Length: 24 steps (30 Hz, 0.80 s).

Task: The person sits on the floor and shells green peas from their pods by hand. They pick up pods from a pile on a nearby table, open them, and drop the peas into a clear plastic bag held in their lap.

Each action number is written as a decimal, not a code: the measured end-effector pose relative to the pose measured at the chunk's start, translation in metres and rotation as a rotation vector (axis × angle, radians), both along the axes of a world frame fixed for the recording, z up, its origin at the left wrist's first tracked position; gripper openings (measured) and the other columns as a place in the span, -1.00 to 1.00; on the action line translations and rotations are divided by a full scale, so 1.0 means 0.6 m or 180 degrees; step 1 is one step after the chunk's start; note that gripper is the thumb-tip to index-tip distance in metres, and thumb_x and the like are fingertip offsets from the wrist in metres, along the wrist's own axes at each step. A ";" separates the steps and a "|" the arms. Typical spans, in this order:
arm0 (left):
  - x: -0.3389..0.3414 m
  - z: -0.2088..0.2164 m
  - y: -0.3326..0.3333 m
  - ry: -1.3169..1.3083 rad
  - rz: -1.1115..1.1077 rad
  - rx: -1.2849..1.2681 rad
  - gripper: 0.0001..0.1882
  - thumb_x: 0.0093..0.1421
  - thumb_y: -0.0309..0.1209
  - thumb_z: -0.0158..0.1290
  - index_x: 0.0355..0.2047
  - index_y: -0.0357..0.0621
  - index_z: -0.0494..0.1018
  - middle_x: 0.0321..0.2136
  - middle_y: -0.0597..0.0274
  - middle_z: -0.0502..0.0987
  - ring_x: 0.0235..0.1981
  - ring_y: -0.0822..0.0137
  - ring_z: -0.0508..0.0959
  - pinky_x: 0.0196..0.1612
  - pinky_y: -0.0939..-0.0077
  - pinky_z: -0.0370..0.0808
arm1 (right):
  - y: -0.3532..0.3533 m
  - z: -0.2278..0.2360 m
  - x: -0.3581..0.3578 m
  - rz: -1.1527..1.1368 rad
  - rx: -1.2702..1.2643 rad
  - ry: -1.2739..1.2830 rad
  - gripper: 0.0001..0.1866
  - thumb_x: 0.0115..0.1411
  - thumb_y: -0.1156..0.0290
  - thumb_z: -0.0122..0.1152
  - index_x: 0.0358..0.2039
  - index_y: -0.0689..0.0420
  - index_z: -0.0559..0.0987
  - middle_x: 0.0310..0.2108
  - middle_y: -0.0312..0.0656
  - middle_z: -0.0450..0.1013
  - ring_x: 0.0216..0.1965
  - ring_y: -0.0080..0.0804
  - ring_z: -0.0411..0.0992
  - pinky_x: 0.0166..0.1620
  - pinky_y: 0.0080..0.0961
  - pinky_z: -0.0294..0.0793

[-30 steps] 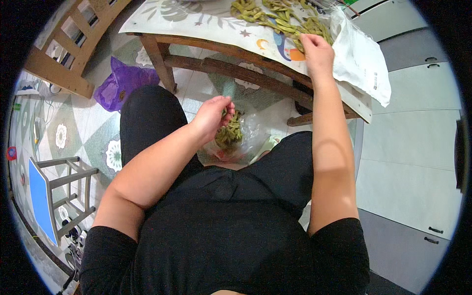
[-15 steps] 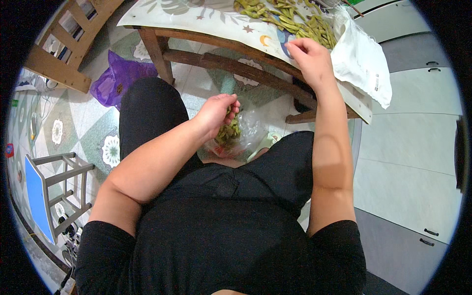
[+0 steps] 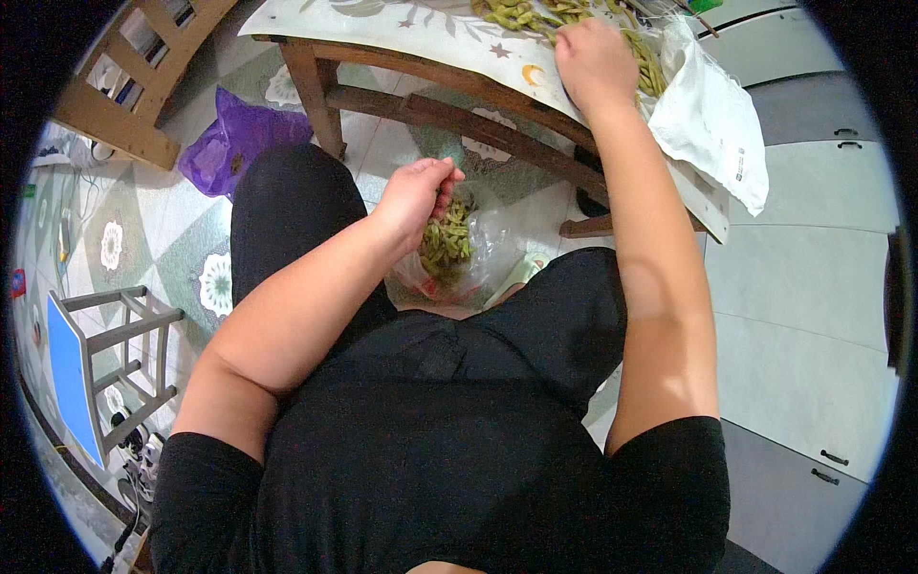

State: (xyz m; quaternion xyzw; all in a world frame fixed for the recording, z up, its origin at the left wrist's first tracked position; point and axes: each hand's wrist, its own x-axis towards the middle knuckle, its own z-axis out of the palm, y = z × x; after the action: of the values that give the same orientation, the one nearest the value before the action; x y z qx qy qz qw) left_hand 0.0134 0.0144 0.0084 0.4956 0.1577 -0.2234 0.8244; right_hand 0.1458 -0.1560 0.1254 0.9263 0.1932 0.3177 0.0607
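Green bean pods (image 3: 647,72) lie heaped on the printed white tabletop (image 3: 459,40). My right hand (image 3: 598,67) is at the near side of this heap, its fingers bent down among the pods; the fingertips are hidden, so what they grip cannot be made out. Between my knees, a clear plastic bag (image 3: 492,244) stands open on the floor with loose bean pods (image 3: 446,244) inside. Just above it hangs my left hand (image 3: 418,196), closed with thumb against fingers. Whatever it holds is hidden.
A white sack (image 3: 712,120) drapes over the table's right corner. On the floor at left sits a purple bag (image 3: 239,143), with a blue-topped stool (image 3: 75,378) nearer me. A wooden slatted frame (image 3: 115,81) stands far left; pale cabinets (image 3: 794,277) line the right.
My right hand has moved away from me, from above the table's near edge onto the pods. My left hand has shifted slightly up, showing more of the pods in the bag.
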 end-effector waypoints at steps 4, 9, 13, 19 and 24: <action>0.000 0.015 0.010 -0.0398 -0.0084 -0.0061 -0.80 0.13 -0.34 -0.16 -0.37 -0.17 0.39 -0.71 0.49 0.23 -0.67 0.59 0.18 -0.58 0.70 0.16 | -0.007 0.006 -0.051 0.0812 0.0859 -0.0539 -0.87 0.02 0.39 0.00 -0.45 0.14 0.46 -0.49 -0.22 0.40 -0.49 -0.36 0.36 -0.40 -0.49 0.35; -0.010 0.037 0.001 -0.0828 -0.0302 -0.0232 -0.77 0.12 -0.35 -0.11 -0.27 -0.20 0.40 -0.73 0.49 0.20 -0.67 0.59 0.16 -0.59 0.72 0.14 | 0.015 -0.033 -0.213 0.0374 0.4400 0.3308 -0.87 0.09 0.40 -0.02 -0.43 0.18 0.45 -0.58 -0.38 0.37 -0.64 -0.72 0.24 -0.56 -0.81 0.21; -0.021 0.030 -0.016 -0.0632 -0.0361 -0.0788 -0.79 0.07 -0.37 -0.02 -0.30 -0.18 0.42 -0.62 0.41 0.39 -0.63 0.59 0.27 -0.56 0.75 0.20 | -0.005 -0.103 -0.257 0.0411 0.5587 0.4758 -0.87 0.08 0.39 -0.01 -0.42 0.17 0.43 -0.62 -0.36 0.35 -0.63 -0.72 0.23 -0.56 -0.84 0.19; -0.029 0.019 -0.020 -0.0449 -0.0712 -0.1277 -0.80 0.05 -0.37 -0.01 -0.31 -0.18 0.41 -0.47 0.29 0.46 -0.47 0.48 0.42 -0.41 0.64 0.33 | -0.017 -0.107 -0.276 0.0654 0.5560 0.4979 -0.86 0.08 0.36 -0.01 -0.44 0.15 0.43 -0.59 -0.34 0.38 -0.63 -0.69 0.27 -0.55 -0.80 0.22; -0.038 0.028 -0.031 -0.0329 -0.0696 -0.1365 -0.85 0.01 -0.43 0.03 -0.38 -0.21 0.42 -0.48 0.26 0.47 -0.51 0.51 0.40 -0.44 0.71 0.28 | -0.028 -0.111 -0.282 0.0782 0.5289 0.5182 -0.85 0.09 0.37 -0.02 -0.39 0.18 0.42 -0.56 -0.31 0.38 -0.57 -0.66 0.30 -0.49 -0.78 0.26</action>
State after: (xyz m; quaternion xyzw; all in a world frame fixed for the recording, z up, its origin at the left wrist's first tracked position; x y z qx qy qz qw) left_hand -0.0091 -0.0040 0.0251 0.3342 0.0096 -0.3140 0.8886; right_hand -0.0237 -0.1726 0.0591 0.5863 -0.0039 -0.3372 -0.7366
